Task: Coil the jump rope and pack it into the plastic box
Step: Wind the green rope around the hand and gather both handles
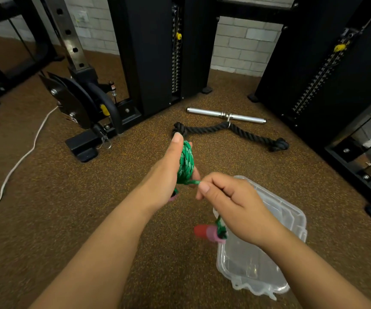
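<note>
The jump rope is green with lighter flecks, and most of it is wound into a tight bundle held up in the air above the floor. The left hand is wrapped around this bundle, thumb stretched up along its near side and fingers curled behind it. A pinkish handle end peeks out under that hand (only a sliver of it shows).

From the bottom of the bundle a short strand runs rightward to the right hand, which pinches it between thumb and forefinger, the other fingers curled in. The strand then drops below the right hand to the second handle, red with a pink collar, which hangs free and looks blurred.

The plastic box is clear, sits open on the floor below and to the right of the hands, and holds none of the rope. Its far part is partly hidden by the right wrist.

Further out on the speckled brown floor lie a thick black rope with knotted ends and, just beyond it, a metal bar. Black gym machines stand behind them against a pale brick wall, and a white cable trails across the floor at the left.
</note>
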A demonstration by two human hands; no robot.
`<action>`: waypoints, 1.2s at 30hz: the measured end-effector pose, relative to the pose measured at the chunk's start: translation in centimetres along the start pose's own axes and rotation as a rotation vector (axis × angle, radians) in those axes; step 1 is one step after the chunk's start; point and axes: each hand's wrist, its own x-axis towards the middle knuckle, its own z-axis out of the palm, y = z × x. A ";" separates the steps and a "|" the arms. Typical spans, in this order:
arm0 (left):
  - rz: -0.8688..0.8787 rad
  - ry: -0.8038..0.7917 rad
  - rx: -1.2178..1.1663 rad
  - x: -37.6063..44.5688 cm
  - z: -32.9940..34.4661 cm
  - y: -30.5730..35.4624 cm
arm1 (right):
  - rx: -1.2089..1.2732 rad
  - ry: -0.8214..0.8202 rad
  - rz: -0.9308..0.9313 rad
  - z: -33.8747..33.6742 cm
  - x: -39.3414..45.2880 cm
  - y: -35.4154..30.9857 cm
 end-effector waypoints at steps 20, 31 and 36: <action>0.028 -0.294 -0.012 -0.2 0.2 0.8 | 0.208 0.279 0.260 -2.1 1.4 2.0; 0.022 -0.299 -0.601 -0.2 -0.1 0.9 | 0.219 0.196 0.174 -1.5 1.1 2.9; 0.030 -0.266 -0.910 0.4 -0.4 0.9 | -0.129 0.073 0.098 -0.1 0.9 4.3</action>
